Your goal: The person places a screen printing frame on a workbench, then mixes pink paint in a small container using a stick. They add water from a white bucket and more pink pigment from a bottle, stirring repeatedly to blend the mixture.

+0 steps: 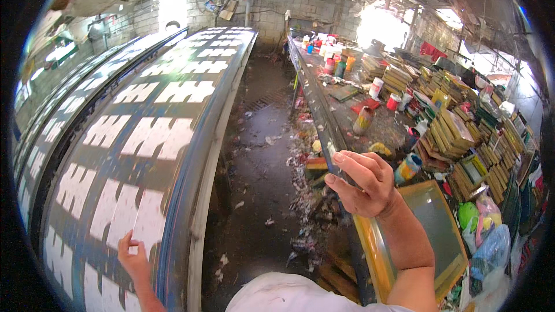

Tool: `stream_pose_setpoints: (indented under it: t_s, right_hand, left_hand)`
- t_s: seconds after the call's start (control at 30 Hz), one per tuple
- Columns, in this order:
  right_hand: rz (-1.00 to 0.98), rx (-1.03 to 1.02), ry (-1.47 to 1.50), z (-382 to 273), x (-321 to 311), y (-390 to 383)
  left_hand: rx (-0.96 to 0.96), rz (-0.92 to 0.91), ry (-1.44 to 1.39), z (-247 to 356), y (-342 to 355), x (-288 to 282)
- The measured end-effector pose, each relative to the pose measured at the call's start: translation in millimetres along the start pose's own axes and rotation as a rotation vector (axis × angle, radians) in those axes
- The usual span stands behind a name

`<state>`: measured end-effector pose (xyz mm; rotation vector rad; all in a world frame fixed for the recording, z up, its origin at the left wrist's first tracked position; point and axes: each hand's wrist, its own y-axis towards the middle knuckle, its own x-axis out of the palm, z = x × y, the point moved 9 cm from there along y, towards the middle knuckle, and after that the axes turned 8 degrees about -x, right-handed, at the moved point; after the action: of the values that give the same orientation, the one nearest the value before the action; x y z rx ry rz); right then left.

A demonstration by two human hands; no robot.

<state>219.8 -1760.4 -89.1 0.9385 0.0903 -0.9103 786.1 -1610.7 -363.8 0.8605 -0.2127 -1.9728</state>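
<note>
Head view: long print table (173, 196) on the left, cluttered bench (370, 127) on the right, littered aisle between.
Left hand (134, 259): fingers flat, pressing a white cut piece (147, 219) on the table, not gripping it.
Piece direction: straight ahead of the fingertips, its long axis running up the table with the row.
Right hand (364, 182): raised near the bench edge, fingers loosely curled, looks empty.
Nearer hand: left, easily; right is well apart.
Also there: yellow-framed screen (428, 219) under the right forearm.

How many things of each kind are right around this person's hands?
Hands: 2, left hand and right hand
Long table covered in white pieces: 1
Yellow-framed screen: 1
Cluttered workbench: 1
Total: 5
</note>
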Motion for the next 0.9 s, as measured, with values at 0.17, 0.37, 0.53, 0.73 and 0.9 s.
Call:
stream_pose_setpoints:
  t_s: [0.17,0.37,0.53,0.73,0.9]
  right_hand:
    - [0.004,0.126,-0.158,145.1,57.5,-46.2]
    - [0.415,0.268,-0.567,333.8,102.3,-148.2]
    - [0.89,0.476,-0.354,490.8,177.9,-258.4]
    - [0.915,0.778,-0.115,673.3,339.6,-339.3]
    - [0.725,0.58,-0.154,780.1,446.1,-377.6]
  left_hand:
    - [0.298,-0.253,-0.243,162.2,113.1,221.9]
    - [0.58,-0.29,-0.353,308.7,199.2,452.8]
    - [0.6,-0.325,-0.292,349.7,250.6,612.2]
    - [0.121,-0.26,-0.234,285.8,347.1,722.5]
    - [-0.221,-0.18,-0.277,220.4,443.9,814.3]
